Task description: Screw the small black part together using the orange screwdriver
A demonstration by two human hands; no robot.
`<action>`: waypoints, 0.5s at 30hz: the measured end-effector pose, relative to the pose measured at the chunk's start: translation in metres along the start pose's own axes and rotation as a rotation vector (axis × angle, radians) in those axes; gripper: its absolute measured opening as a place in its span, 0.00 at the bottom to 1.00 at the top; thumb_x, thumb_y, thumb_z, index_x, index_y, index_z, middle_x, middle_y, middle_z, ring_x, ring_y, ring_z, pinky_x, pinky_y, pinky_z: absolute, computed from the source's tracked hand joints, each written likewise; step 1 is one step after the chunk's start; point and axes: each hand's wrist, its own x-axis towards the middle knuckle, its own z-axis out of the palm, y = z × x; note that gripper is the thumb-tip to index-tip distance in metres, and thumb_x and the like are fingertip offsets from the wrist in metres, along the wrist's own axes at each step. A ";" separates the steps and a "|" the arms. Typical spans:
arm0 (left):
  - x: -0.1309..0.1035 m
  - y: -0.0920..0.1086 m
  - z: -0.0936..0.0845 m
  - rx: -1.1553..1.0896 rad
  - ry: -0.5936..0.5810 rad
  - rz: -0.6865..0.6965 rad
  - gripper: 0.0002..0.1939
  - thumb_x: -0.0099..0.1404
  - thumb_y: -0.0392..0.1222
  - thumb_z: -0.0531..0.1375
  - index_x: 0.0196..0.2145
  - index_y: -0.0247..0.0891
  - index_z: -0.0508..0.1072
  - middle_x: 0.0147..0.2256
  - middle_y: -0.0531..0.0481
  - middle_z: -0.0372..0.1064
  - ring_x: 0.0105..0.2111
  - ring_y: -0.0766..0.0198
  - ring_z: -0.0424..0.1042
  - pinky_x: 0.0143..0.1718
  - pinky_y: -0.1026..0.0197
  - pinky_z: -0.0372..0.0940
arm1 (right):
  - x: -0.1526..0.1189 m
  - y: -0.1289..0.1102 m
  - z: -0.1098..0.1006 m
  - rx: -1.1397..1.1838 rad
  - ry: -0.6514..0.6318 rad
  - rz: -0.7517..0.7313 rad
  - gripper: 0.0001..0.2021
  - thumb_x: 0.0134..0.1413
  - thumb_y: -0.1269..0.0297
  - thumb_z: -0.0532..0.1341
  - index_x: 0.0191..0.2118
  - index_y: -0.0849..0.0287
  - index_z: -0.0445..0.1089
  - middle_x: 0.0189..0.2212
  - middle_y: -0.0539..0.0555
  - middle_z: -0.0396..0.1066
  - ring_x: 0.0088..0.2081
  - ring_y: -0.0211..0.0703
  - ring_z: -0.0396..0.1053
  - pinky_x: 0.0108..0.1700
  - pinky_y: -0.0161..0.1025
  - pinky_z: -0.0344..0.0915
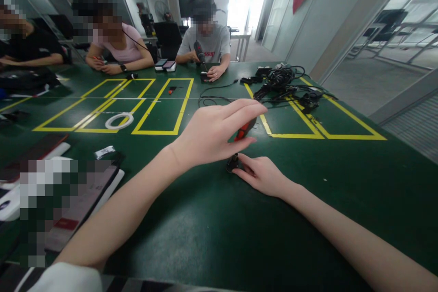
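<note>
My left hand (219, 132) is curled, thumb and fingers around a red-and-black tool handle (243, 130). Most of that tool is hidden behind the fingers, so its exact kind does not show. Just below, a small round black part (232, 164) with a short upright stub rests on or close above the green table (191, 219). My right hand (263, 174) pinches this part from the right between thumb and fingers. The tool's lower end is over the stub; whether they touch I cannot tell.
Tangled black cables (280, 80) lie at the back right. A white tape roll (119, 121) sits among yellow tape outlines at left, with a small packet (104, 152) and flat devices (85, 205) nearer. Across the table, a person (205, 41) holds a power screwdriver (199, 52); others sit left.
</note>
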 end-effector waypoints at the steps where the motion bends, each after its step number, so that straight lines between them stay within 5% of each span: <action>1: 0.000 0.001 -0.008 0.010 -0.062 -0.004 0.23 0.72 0.39 0.59 0.63 0.40 0.66 0.59 0.43 0.72 0.57 0.56 0.75 0.55 0.58 0.71 | 0.000 0.000 0.000 0.003 -0.001 0.000 0.11 0.73 0.58 0.58 0.50 0.58 0.70 0.21 0.48 0.70 0.23 0.44 0.70 0.29 0.35 0.53; 6: -0.003 -0.002 -0.032 0.082 -0.158 -0.033 0.30 0.68 0.36 0.61 0.66 0.44 0.65 0.58 0.45 0.74 0.54 0.55 0.77 0.51 0.59 0.72 | -0.001 0.001 -0.001 0.015 -0.012 0.009 0.12 0.73 0.57 0.57 0.52 0.58 0.69 0.21 0.47 0.70 0.23 0.43 0.70 0.28 0.35 0.54; 15: -0.005 -0.017 -0.025 -0.033 -0.120 -0.051 0.24 0.68 0.42 0.66 0.60 0.43 0.71 0.49 0.45 0.79 0.48 0.57 0.77 0.48 0.60 0.69 | -0.002 0.001 0.000 0.034 -0.003 0.018 0.11 0.73 0.57 0.57 0.52 0.58 0.69 0.21 0.47 0.69 0.22 0.43 0.70 0.28 0.35 0.53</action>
